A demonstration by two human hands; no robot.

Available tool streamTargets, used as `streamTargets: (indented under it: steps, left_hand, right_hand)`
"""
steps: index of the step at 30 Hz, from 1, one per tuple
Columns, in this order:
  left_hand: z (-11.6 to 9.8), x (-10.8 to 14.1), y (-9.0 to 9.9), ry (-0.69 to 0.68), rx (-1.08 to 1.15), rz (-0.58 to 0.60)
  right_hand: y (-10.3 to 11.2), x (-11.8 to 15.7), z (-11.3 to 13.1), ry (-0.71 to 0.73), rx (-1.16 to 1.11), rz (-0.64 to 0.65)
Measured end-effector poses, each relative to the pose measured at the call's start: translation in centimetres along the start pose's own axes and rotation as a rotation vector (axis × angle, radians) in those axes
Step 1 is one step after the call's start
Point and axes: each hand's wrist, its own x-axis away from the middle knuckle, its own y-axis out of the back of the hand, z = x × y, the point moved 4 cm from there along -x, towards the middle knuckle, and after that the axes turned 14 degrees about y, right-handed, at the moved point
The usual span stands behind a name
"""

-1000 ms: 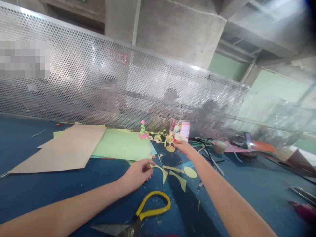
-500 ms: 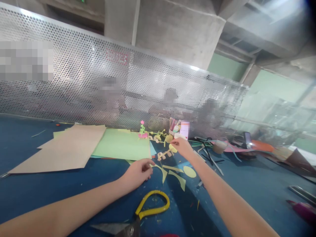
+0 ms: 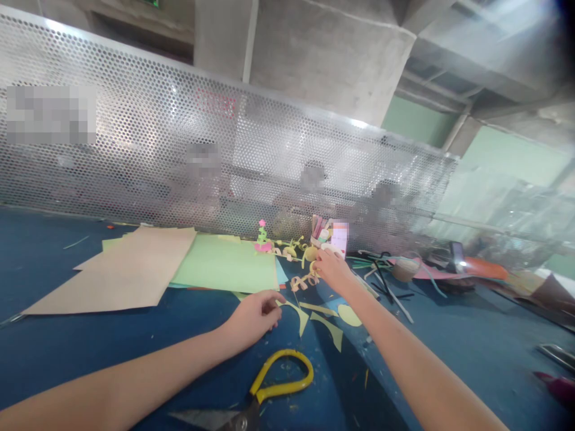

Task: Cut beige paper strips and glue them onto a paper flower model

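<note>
My right hand [image 3: 333, 272] reaches forward, its fingers closed at a small yellow paper piece [image 3: 313, 267] that they mostly cover. Curled pale paper strips [image 3: 302, 283] lie just left of those fingertips. Beyond them is a yellow paper disc [image 3: 309, 254] among curly paper shapes. Loosely curled, my left hand [image 3: 257, 316] rests on the blue table with a gap between thumb and fingers, and I see nothing in it. Cut yellow-green paper scraps [image 3: 330, 331] and a pale yellow oval [image 3: 349, 315] lie between the hands. Yellow-handled scissors [image 3: 287, 392] lie in front of me, blades to the left.
Green paper sheets [image 3: 227, 263] and beige sheets [image 3: 130, 263] are stacked at left. A small pink-and-green paper ornament [image 3: 262, 236] stands behind them. At right are black and white strips [image 3: 390, 293] and an orange object [image 3: 485, 268]. A perforated metal screen [image 3: 269, 155] borders the table's far side.
My right hand has shifted slightly down and forward over the small yellow piece, covering more of it. My left hand has hardly moved. The whole view has drifted a little.
</note>
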Motion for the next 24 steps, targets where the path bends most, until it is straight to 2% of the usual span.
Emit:
streamTargets:
  steps: [9,16,24]
  left_hand:
    - [0.1,0.0,0.2,-0.004,-0.004,-0.002]
    - [-0.1,0.2,0.1,0.003,-0.012,-0.001]
    - [0.1,0.0,0.1,-0.005,-0.013,-0.002]
  right_hand:
    - [-1.9,0.8,-2.2,-0.204,-0.2,-0.052]
    - [-4.5,1.3,-2.5,-0.37,-0.474,-0.007]
    - [-5.6,1.7,-2.6,-0.466,-0.584,0.047]
